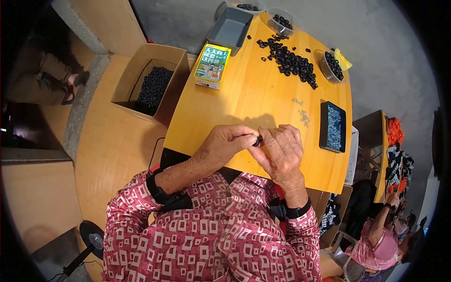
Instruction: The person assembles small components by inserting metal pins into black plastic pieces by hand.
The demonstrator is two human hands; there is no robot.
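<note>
Where fingers (pixel 245 142) meet, a black piece (pixel 258 141) is pinched.

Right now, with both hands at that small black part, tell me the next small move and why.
Probably steady the small black part with the left hand and turn it slightly with the right hand: fingertips of both hands meet at it, while the little metal bits lie untouched on the table.
</note>
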